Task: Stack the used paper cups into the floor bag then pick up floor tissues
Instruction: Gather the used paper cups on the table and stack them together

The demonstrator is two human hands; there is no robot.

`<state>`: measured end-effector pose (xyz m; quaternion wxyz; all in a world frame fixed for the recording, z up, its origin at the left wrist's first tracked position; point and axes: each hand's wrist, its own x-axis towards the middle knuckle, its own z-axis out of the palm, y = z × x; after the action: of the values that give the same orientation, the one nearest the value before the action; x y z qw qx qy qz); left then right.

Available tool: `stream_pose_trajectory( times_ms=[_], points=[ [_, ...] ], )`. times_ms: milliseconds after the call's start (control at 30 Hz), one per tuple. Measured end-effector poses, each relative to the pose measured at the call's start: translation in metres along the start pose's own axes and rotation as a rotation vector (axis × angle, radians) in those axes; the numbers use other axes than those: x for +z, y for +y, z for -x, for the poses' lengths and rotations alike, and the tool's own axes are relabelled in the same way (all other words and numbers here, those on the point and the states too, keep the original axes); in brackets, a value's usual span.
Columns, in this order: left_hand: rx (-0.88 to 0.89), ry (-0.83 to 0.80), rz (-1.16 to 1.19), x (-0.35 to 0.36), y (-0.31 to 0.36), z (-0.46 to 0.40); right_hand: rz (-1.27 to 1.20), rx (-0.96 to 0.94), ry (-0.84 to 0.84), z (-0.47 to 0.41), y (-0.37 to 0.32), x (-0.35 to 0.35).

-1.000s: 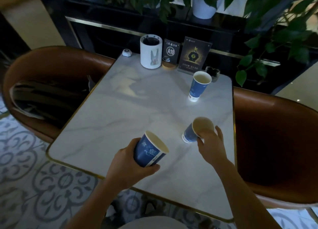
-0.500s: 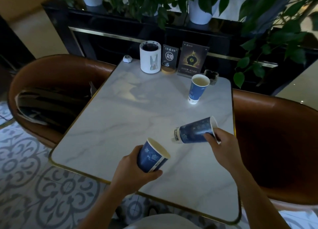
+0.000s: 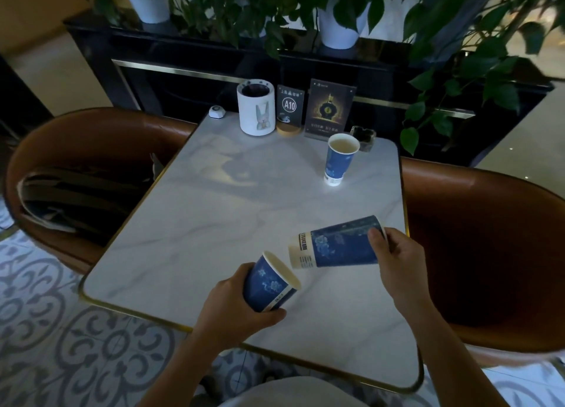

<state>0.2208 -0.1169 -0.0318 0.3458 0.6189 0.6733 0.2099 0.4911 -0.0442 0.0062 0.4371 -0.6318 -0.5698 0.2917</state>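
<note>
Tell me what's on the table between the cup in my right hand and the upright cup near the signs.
Nothing: the head view shows bare marble table between the held cup and the upright cup.

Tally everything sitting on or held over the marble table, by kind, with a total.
Blue paper cups: 3 (left hand's cup, right hand's cup, standing cup)
Table signs: 2 (A10 sign, dark card)
White rabbit holder: 1
White call button: 1
Glass ashtray: 1
Total: 8

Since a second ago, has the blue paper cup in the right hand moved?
Yes. The blue paper cup in the right hand was lifted off the white marble table, tipped sideways, and brought base-first toward the left hand's cup.
</note>
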Motion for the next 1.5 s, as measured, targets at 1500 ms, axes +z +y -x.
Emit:
stream_pose_trajectory(
  times_ms=[1500],
  points=[
    [0.169, -0.158, -0.069, 0.003, 0.035, -0.019, -0.161, 0.041, -0.706, 0.013, -0.021, 0.025]
  ],
)
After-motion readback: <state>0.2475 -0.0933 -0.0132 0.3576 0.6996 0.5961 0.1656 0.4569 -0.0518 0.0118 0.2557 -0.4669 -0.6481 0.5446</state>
